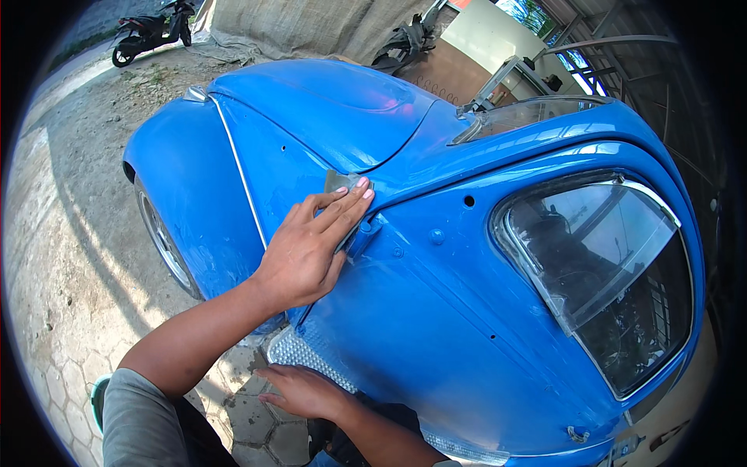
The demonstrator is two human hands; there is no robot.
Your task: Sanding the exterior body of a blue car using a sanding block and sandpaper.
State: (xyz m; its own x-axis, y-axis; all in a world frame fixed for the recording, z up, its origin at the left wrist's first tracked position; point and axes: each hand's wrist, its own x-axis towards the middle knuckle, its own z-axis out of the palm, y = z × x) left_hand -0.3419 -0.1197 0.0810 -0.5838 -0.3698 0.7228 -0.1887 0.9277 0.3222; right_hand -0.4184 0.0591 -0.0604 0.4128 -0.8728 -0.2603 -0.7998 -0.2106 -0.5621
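My left hand (307, 249) presses a dull grey-green sheet that looks like sandpaper (336, 181) flat on a blue car (451, 288). Its fingers lie stretched over the sheet, near the door hinge (364, 233) and the rear corner of the front hood (327, 101). Only edges of the sheet show past the fingers. Lower down, my right hand (307, 391) hangs beside the silvery textured running board (307, 358). Its fingers are extended and nothing shows in them.
The car's front fender (187, 179) and wheel (163, 233) are at the left; the door window (599, 241) is at the right. A green bucket rim (97, 401) shows beside my left sleeve. Behind stand a parked motorbike (154, 33) and a hanging tarp (303, 27). Hexagonal paving (288, 442) lies below.
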